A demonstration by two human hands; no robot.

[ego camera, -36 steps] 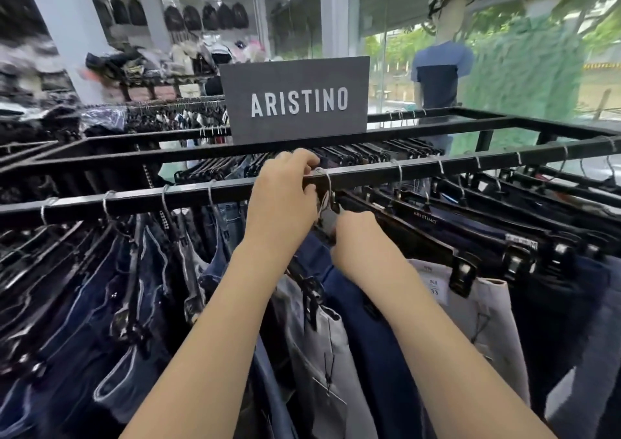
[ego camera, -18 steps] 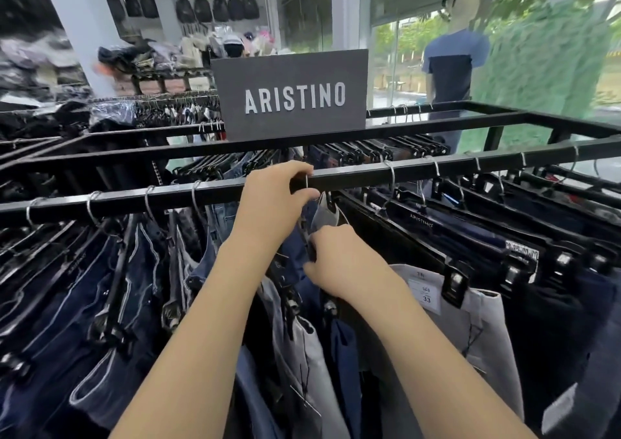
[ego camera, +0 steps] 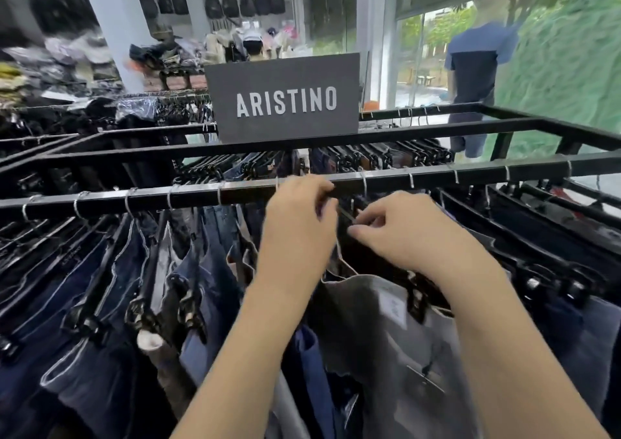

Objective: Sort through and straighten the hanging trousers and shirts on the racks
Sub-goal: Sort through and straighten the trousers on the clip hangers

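Head view: right hand (ego camera: 406,233) now higher, beside left hand (ego camera: 297,227), at hanger hook (ego camera: 346,215)

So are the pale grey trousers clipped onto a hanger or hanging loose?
Clipped: a black hanger clip grips the waistband of the pale grey trousers.

Along the front rail (ego camera: 100,201) hanger hooks (ego camera: 129,200) crowd your left side, and below it the trousers (ego camera: 100,304) hang packed together (hardly a gap between them). Above the rail you have open room back to the bar (ego camera: 168,151) carrying the sign (ego camera: 282,69).
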